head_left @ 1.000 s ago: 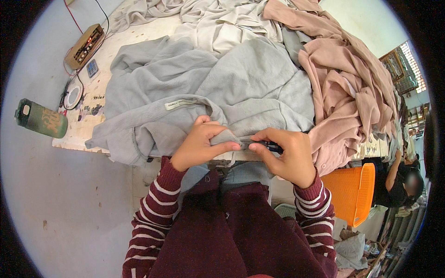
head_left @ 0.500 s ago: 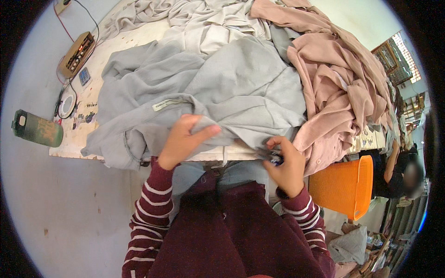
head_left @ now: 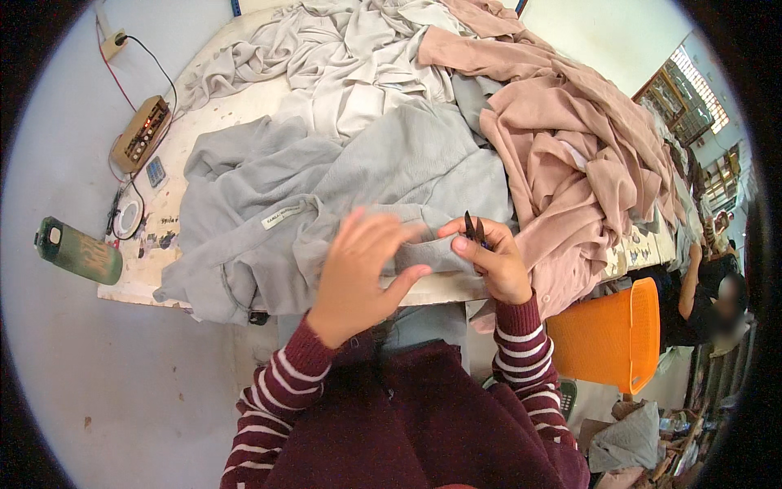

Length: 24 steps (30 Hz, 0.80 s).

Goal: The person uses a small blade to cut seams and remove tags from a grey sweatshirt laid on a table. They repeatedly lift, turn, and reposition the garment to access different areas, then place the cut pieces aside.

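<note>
A grey garment (head_left: 391, 159) lies crumpled along the table's near edge, with a white label (head_left: 281, 215) inside its collar. My right hand (head_left: 501, 265) is closed around small thread snips (head_left: 472, 225), their dark blades pointing up. Between its thumb and fingers it also pinches an edge of the grey cloth. My left hand (head_left: 362, 273) hovers over the garment to the left of this edge, fingers stretched and thumb apart, slightly smeared by motion. It seems to hold nothing.
Pink garments (head_left: 562, 163) are heaped at right, pale grey cloth (head_left: 350, 61) behind. An orange basket (head_left: 599, 338) stands off the table's right end. At left are a brown control box (head_left: 140, 134), a tape roll (head_left: 129, 218) and a green case (head_left: 80, 250). Another person (head_left: 692, 301) is far right.
My right hand has risen and now pinches the cloth's edge, with the snips' blades upright. My left hand has moved right and spread its fingers. The view has shifted slightly.
</note>
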### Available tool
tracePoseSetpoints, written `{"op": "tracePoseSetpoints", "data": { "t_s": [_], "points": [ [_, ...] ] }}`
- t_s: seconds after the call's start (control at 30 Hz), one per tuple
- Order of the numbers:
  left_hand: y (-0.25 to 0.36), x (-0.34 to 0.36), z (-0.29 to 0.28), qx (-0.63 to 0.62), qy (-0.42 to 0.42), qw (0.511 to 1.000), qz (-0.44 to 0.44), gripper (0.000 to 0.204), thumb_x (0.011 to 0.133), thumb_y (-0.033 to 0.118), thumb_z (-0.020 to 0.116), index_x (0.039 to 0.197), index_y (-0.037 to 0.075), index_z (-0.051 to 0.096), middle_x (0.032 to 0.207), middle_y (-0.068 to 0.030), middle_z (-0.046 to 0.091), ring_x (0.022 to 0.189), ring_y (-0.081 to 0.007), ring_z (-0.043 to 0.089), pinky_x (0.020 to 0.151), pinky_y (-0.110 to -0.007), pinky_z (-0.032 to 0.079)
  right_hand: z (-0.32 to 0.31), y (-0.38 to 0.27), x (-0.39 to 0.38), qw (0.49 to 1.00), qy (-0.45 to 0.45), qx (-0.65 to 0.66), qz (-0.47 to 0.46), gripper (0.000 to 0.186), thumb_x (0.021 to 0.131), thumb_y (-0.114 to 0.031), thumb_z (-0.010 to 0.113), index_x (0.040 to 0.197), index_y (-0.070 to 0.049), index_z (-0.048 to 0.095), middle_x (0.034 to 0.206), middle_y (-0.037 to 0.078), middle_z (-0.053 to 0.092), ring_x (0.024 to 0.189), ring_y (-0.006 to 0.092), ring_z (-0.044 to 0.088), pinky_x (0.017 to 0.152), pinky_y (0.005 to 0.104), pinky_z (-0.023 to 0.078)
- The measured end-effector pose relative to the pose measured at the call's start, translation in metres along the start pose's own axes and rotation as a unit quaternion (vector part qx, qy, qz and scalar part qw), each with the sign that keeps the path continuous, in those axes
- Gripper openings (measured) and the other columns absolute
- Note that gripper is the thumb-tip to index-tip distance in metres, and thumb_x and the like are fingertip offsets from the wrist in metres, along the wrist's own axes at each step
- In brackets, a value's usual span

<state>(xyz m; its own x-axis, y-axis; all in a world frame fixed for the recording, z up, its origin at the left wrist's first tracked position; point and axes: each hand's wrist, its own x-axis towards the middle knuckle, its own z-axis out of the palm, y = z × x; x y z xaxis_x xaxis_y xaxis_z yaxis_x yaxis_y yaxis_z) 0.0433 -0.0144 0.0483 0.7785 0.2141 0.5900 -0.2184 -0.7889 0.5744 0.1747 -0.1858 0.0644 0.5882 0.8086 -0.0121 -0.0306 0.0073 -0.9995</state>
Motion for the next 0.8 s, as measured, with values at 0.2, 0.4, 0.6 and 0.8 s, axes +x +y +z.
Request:
{"op": "tracePoseSetpoints", "data": {
  "t_s": [0.2, 0.4, 0.6, 0.8],
  "points": [
    [-0.001, 0.001, 0.024, -0.249, -0.058, 0.949, -0.186, 0.020, 0.081, 0.018, 0.073, 0.092, 0.001, 0.068, 0.078, -0.0044, 0.066, 0.068, -0.0084, 0.057, 0.062, -0.023, 0.043, 0.009, -0.009, -0.002, 0.956, 0.131, -0.186, -0.183, 0.028, 0.080, -0.005, 0.070, 0.108, -0.002, 0.067, 0.094, 0.005, 0.064, 0.084, 0.0105, 0.056, 0.074, 0.0245, 0.043],
    [-0.008, 0.001, 0.027, -0.453, -0.066, 0.848, -0.267, 0.017, 0.085, 0.009, 0.070, 0.097, -0.004, 0.066, 0.089, -0.0027, 0.068, 0.076, -0.0045, 0.058, 0.067, -0.019, 0.045, 0.018, -0.019, -0.012, 0.921, 0.090, -0.316, -0.208, 0.035, 0.074, -0.014, 0.076, 0.107, -0.005, 0.067, 0.086, 0.010, 0.065, 0.072, 0.0164, 0.062, 0.062, 0.0251, 0.047],
    [-0.012, 0.003, 0.023, -0.511, -0.089, 0.796, -0.310, 0.019, 0.083, 0.004, 0.070, 0.100, -0.002, 0.064, 0.094, -0.0061, 0.068, 0.083, -0.0086, 0.062, 0.074, -0.021, 0.049, 0.017, -0.023, -0.011, 0.917, 0.101, -0.366, -0.123, 0.023, 0.076, -0.010, 0.075, 0.095, -0.001, 0.067, 0.080, 0.010, 0.069, 0.071, 0.0132, 0.066, 0.066, 0.0238, 0.050],
    [-0.014, 0.001, 0.027, -0.511, -0.078, 0.809, -0.278, 0.016, 0.084, 0.004, 0.069, 0.098, -0.003, 0.064, 0.094, -0.0050, 0.067, 0.083, -0.0074, 0.061, 0.074, -0.020, 0.048, 0.018, -0.031, -0.009, 0.823, 0.090, -0.499, -0.254, 0.019, 0.075, -0.012, 0.075, 0.089, -0.002, 0.068, 0.076, 0.011, 0.069, 0.062, 0.0196, 0.068, 0.058, 0.0266, 0.050]
  ]
}}
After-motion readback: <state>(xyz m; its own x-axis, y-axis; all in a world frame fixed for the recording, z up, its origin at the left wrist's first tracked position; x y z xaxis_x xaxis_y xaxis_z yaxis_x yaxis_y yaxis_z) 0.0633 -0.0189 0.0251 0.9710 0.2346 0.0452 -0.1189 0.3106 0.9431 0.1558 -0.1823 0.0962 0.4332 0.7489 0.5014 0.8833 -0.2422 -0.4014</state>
